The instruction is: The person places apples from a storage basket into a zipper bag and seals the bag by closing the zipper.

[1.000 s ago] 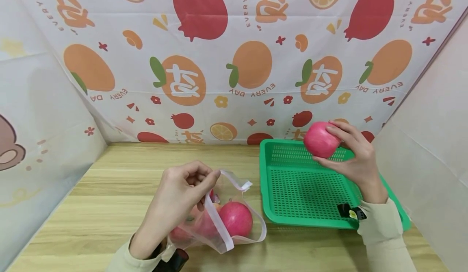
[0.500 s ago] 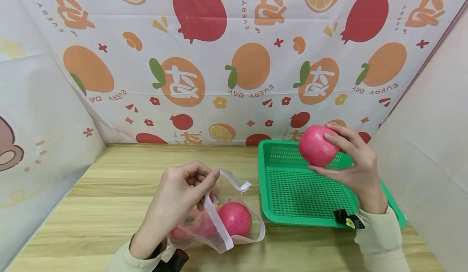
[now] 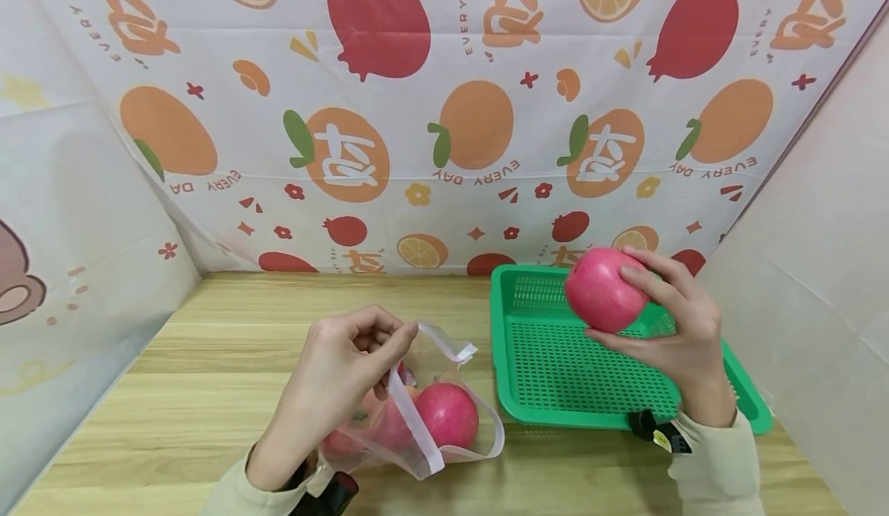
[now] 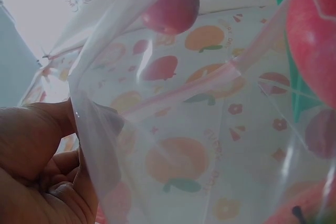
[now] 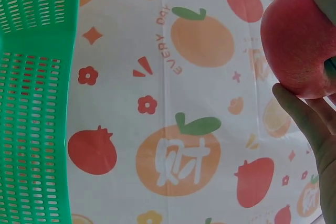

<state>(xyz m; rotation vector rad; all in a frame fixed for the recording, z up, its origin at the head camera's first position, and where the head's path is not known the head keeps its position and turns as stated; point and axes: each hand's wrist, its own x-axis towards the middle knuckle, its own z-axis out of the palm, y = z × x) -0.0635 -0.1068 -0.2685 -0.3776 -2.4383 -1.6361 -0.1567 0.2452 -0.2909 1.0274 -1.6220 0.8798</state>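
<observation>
A pinkish-red apple is gripped between the thumb and fingers of my right hand, held up above the green basket. The right wrist view also shows this apple, with the thumb and fingertips on its sides. My left hand pinches the white-trimmed rim of a see-through bag. Inside that bag lie several fruits, among them a pink-red apple near the mouth; the others are blurred by the film. In the left wrist view the bag's film stretches out from the pinching fingers.
The basket is shallow with slotted walls and stands on the wooden table, right of the bag. Behind it hangs a fruit-printed cloth. Pale cloth walls close off both sides.
My right hand has come down and slightly to the left with the apple, staying over the basket. My left hand and the bag look unchanged.
</observation>
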